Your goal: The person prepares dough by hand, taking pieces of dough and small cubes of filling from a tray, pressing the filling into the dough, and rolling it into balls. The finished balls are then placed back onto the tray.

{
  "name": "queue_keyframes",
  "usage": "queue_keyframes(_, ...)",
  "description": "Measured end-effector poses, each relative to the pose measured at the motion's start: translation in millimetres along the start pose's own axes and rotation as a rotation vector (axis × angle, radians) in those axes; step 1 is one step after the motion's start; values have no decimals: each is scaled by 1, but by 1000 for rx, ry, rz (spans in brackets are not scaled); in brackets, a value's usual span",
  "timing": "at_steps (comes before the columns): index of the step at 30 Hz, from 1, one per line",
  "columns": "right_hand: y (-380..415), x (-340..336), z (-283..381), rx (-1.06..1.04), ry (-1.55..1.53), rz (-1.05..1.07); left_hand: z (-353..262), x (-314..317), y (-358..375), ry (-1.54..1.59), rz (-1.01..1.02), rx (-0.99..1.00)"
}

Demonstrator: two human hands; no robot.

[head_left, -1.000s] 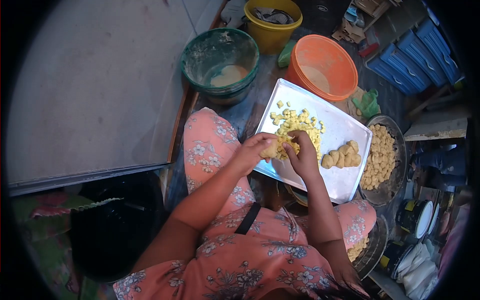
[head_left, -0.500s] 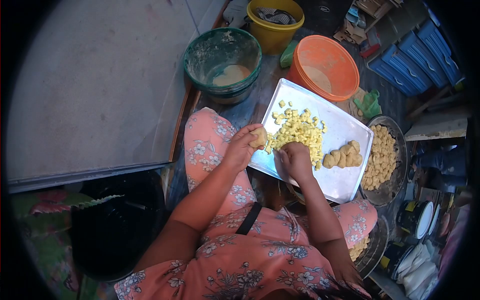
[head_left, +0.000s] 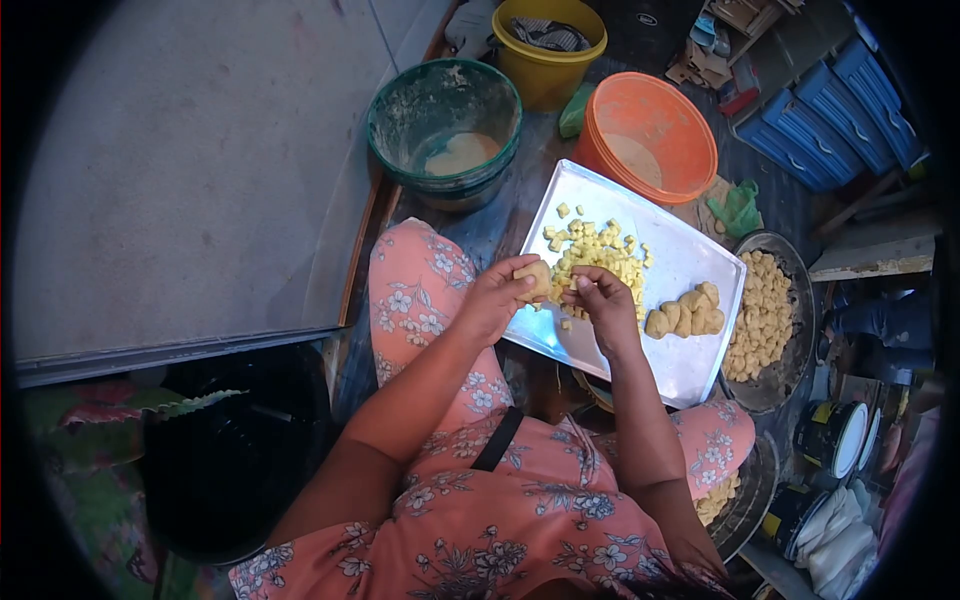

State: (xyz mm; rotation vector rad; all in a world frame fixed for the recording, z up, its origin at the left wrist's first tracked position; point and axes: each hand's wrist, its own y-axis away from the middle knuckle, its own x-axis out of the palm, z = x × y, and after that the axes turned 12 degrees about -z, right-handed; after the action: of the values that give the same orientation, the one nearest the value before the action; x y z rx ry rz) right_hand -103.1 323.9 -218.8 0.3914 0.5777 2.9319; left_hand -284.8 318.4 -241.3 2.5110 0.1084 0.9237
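Observation:
My left hand is closed around a flattened piece of tan dough over the near left side of a metal tray. Close beside it, my right hand pinches a small yellow cube, partly covered by the fingers. A loose heap of yellow cubes spreads over the middle of the tray, partly behind my right hand. Several dough pieces lie bunched together at the tray's right side.
Right of the tray stands a round pan of dough balls, with another pan below it. An orange bucket, a green tub and a yellow bucket stand beyond the tray. Blue drawers are at upper right.
My right hand has lifted from the cubes, turned, and now shows a cube in its fingertips. My left hand has moved slightly right with the dough, closer to it.

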Motion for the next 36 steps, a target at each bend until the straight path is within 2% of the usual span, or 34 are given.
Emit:
queue_keyframes(1,2,5,1,-1,-1,0,1,2,1,-6,8,6)
queue_keyframes(3,7,16,2,-176,-3,21,1,4,3,-19,22,21)
queue_keyframes(4,8,21,0,-177,-4,20,1,5,3,-31,36,36)
queue_keyframes(6,8,27,-5,-314,132,-71,3,4,2,-14,53,58)
queue_keyframes(7,10,29,-5,-359,256,-97,4,3,2,4,68,80)
queue_keyframes(8,10,30,-6,-359,255,-99,4,3,2,3,69,79)
queue_keyframes(10,10,30,-8,-782,620,-95,5,1,2,66,49,90)
queue_keyframes(12,15,32,-8,-767,675,-55,3,-2,2,89,57,77)
queue_keyframes(14,15,30,-13,-806,782,74,3,-4,2,112,66,63)
queue_keyframes(15,9,23,-21,-763,731,209,4,-5,3,23,110,26)
queue_keyframes(17,10,17,-26,-765,805,266,3,2,5,-68,156,-11)
queue_keyframes(18,11,13,-29,-766,878,324,4,7,6,-176,115,81)
queue_keyframes(19,17,14,-21,-883,950,290,6,13,7,-284,74,174)
queue_keyframes(20,20,12,-17,-884,949,290,11,14,4,-284,74,174)
queue_keyframes(22,23,3,-9,-529,496,379,19,13,-3,-275,141,225)
queue_keyframes(24,27,-11,9,-447,397,132,13,14,-2,-355,165,246)
queue_keyframes(25,28,-25,23,-537,452,-53,11,14,-2,-433,189,265)
queue_keyframes(26,16,-52,22,-655,361,-293,10,12,-2,-431,188,261)
queue_keyframes(27,7,-86,37,-850,591,-563,9,9,-3,-458,236,242)
queue_keyframes(28,10,-118,55,-601,435,-729,9,7,-3,-486,284,224)
queue_keyframes(29,14,-140,74,-732,431,-847,11,3,-4,-505,265,189)
queue_keyframes(30,28,-143,98,-889,1049,-1116,12,4,-3,-505,267,186)
queue_keyframes(31,34,-142,106,-1025,1378,-1281,13,6,-2,-512,271,186)
queue_keyframes(32,33,-150,102,-1023,1379,-1285,14,7,-2,-518,276,188)
queue_keyframes(35,21,-168,68,-660,1263,-338,15,11,-2,-548,278,197)
queue_keyframes(36,23,-160,51,-497,1423,-274,15,11,-3,-549,272,200)
